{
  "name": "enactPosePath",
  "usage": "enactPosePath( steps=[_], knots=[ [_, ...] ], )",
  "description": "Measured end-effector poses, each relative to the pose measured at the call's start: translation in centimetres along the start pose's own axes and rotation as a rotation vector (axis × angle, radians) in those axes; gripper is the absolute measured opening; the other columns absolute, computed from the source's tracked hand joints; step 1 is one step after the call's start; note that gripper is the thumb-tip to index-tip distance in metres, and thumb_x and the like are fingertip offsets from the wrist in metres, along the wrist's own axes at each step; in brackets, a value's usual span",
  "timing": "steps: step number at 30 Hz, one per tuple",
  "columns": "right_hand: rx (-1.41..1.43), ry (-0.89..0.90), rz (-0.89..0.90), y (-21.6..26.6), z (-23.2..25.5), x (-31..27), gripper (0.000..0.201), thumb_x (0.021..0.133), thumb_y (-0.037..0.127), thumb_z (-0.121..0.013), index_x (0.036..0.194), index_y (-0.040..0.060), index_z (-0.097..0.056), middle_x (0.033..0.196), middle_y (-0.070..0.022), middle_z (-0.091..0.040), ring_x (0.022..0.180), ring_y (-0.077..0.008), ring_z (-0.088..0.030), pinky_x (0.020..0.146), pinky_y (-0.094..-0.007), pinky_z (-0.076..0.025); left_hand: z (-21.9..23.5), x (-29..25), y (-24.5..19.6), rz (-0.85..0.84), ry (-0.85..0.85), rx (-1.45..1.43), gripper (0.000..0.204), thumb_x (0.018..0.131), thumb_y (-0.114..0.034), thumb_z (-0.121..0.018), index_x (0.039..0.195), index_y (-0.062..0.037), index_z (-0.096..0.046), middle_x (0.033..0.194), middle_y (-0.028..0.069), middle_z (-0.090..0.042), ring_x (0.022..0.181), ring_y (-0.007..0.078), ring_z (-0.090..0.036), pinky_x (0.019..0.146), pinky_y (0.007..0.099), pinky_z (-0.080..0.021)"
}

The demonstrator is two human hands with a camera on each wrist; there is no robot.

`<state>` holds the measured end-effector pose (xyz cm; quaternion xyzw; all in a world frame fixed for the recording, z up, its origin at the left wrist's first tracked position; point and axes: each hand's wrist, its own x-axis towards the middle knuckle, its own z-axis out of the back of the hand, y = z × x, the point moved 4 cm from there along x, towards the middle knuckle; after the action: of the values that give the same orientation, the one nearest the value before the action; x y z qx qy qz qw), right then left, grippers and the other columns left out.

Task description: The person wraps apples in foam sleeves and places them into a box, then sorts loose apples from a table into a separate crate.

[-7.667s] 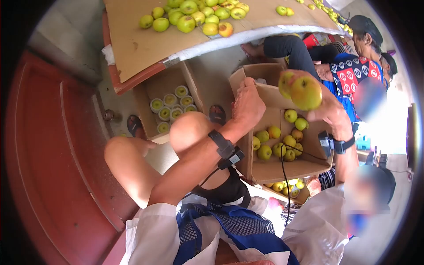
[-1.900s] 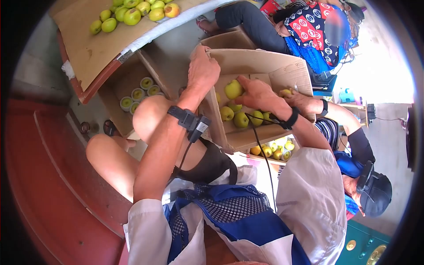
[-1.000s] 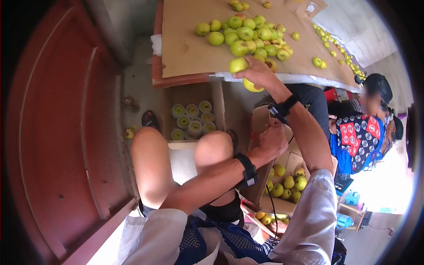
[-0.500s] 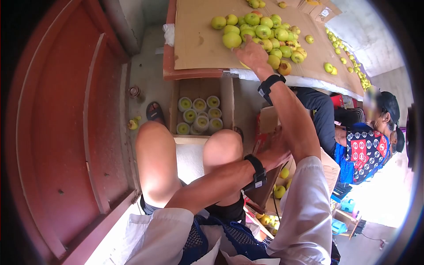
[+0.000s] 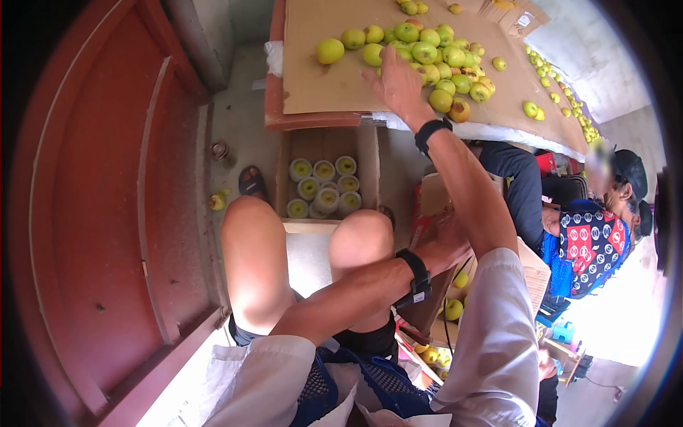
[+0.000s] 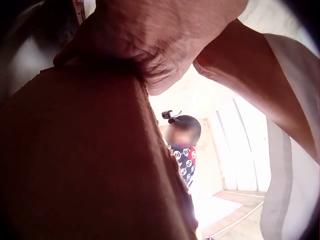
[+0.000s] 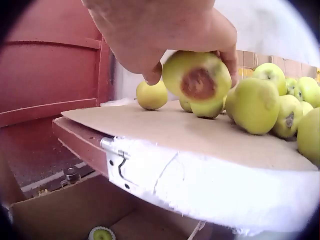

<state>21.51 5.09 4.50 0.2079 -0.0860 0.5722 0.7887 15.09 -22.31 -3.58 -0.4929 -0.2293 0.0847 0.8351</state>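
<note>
In the head view my right hand point(image 5: 400, 84) is over the near edge of the apple pile on the cardboard-covered table. Its thumb and fingers pinch a green apple with a big brown rotten spot point(image 7: 197, 82), seen close in the right wrist view and hidden under the hand from above. A lone yellow-green apple point(image 5: 329, 51) lies to the left of the pile point(image 5: 425, 52). Lower down, my left hand point(image 5: 449, 238) grips the upper edge of a cardboard box point(image 6: 95, 150), partly hidden behind my right forearm. Several apples point(image 5: 453, 309) show inside that box.
Under the table stands an open carton point(image 5: 368, 153) of apples in white foam nets point(image 5: 326, 199). A red door point(image 5: 92, 213) is on the left. A person in a patterned vest point(image 5: 587, 245) sits at the right. A cable point(image 5: 447, 331) hangs by the box.
My right hand moved from the box to the table with two apples. One was let go and now lies left of the pile; the other is still held. My left hand stays at the box edge.
</note>
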Motion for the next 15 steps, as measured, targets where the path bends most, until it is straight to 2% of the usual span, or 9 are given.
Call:
enactPosePath(
  steps=[1, 3, 6, 9, 13, 15],
  knots=[
    [-0.030, -0.033, 0.026, -0.2, -0.5, 0.4, 0.049, 0.090, 0.037, -0.071, 0.116, -0.0007, -0.053, 0.104, -0.0211, -0.067, 0.103, -0.0396, -0.065, 0.087, -0.0506, -0.054, 0.0, -0.1, -0.1, 0.023, 0.034, -0.073, 0.026, 0.095, -0.015, -0.062, 0.119, -0.0053, -0.066, 0.119, 0.0174, -0.068, 0.115, 0.0334, -0.063, 0.097, 0.0435, -0.050],
    [-0.087, -0.098, 0.090, -0.3, -1.3, 0.9, 0.048, 0.088, 0.031, -0.072, 0.119, -0.0004, -0.054, 0.112, -0.0195, -0.064, 0.112, -0.0368, -0.061, 0.093, -0.0478, -0.052, 1.2, 0.3, -0.8, 0.101, 0.092, 0.068, 0.028, 0.095, -0.015, -0.062, 0.121, -0.0053, -0.065, 0.121, 0.0169, -0.067, 0.115, 0.0332, -0.063, 0.096, 0.0438, -0.051],
    [-0.177, 0.009, 0.160, -0.6, -1.2, 0.0, 0.047, 0.086, 0.021, -0.071, 0.127, 0.0026, -0.056, 0.123, -0.0174, -0.059, 0.124, -0.0336, -0.055, 0.102, -0.0454, -0.048, 1.8, 0.6, -0.8, 0.066, 0.080, 0.162, 0.032, 0.094, -0.017, -0.064, 0.124, -0.0047, -0.062, 0.124, 0.0184, -0.066, 0.116, 0.0350, -0.062, 0.095, 0.0455, -0.051],
    [-0.206, -0.032, 0.195, -1.4, -1.5, -0.1, 0.048, 0.086, 0.015, -0.067, 0.133, 0.0072, -0.057, 0.121, -0.0166, -0.060, 0.123, -0.0330, -0.055, 0.103, -0.0453, -0.047, 1.6, 0.2, -0.6, 0.063, 0.025, 0.175, 0.037, 0.092, -0.019, -0.067, 0.125, -0.0039, -0.061, 0.126, 0.0212, -0.064, 0.118, 0.0385, -0.061, 0.094, 0.0473, -0.052],
    [-0.268, -0.004, 0.161, -1.2, -0.9, -0.1, 0.054, 0.086, 0.012, -0.066, 0.139, 0.0103, -0.056, 0.125, -0.0155, -0.059, 0.123, -0.0362, -0.055, 0.103, -0.0494, -0.046, 2.4, -0.3, -1.3, -0.036, -0.082, 0.355, 0.034, 0.090, -0.026, -0.068, 0.112, 0.0003, -0.067, 0.117, 0.0208, -0.064, 0.106, 0.0378, -0.064, 0.084, 0.0460, -0.057],
    [-0.290, -0.016, 0.166, -0.7, -0.9, 0.1, 0.055, 0.086, 0.011, -0.065, 0.140, 0.0107, -0.056, 0.123, -0.0154, -0.059, 0.121, -0.0356, -0.055, 0.102, -0.0495, -0.045, 2.5, -0.1, -1.2, -0.034, -0.100, 0.283, 0.031, 0.089, -0.026, -0.069, 0.108, -0.0011, -0.067, 0.113, 0.0200, -0.063, 0.104, 0.0377, -0.065, 0.082, 0.0462, -0.057]
  ],
)
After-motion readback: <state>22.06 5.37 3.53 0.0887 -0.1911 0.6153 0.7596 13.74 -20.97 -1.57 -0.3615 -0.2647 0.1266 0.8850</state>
